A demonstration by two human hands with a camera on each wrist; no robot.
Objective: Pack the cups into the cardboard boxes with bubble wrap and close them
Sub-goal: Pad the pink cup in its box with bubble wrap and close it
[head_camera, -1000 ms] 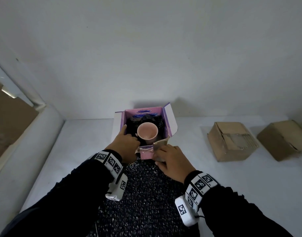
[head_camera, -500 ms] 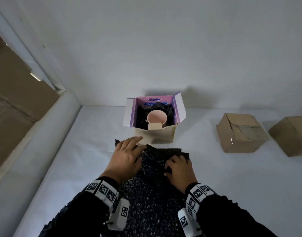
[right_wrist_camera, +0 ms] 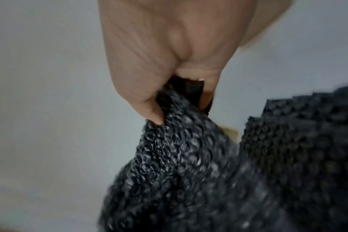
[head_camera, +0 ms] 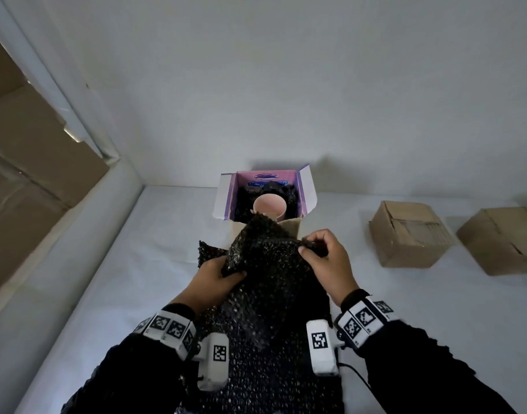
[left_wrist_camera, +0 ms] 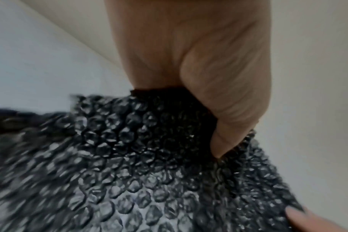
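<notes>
A pink cup (head_camera: 269, 206) stands upright in an open cardboard box (head_camera: 292, 228) with a purple lining, black padding around it. Its flaps stand up. In front of the box both hands lift a sheet of black bubble wrap (head_camera: 271, 264). My left hand (head_camera: 217, 277) grips the sheet's left edge, thumb on top (left_wrist_camera: 224, 125). My right hand (head_camera: 322, 252) pinches its right corner between thumb and fingers (right_wrist_camera: 161, 109). More black bubble wrap (head_camera: 274, 369) lies on the table under my wrists.
Two shut cardboard boxes (head_camera: 411, 233) (head_camera: 504, 239) sit on the white table to the right. A white wall stands close behind. On the left, a padded white ledge (head_camera: 77, 249) and a window frame border the table.
The hands were at the box, then pressed flat on the bubble wrap; now they have taken hold of the top sheet and raised it toward the box.
</notes>
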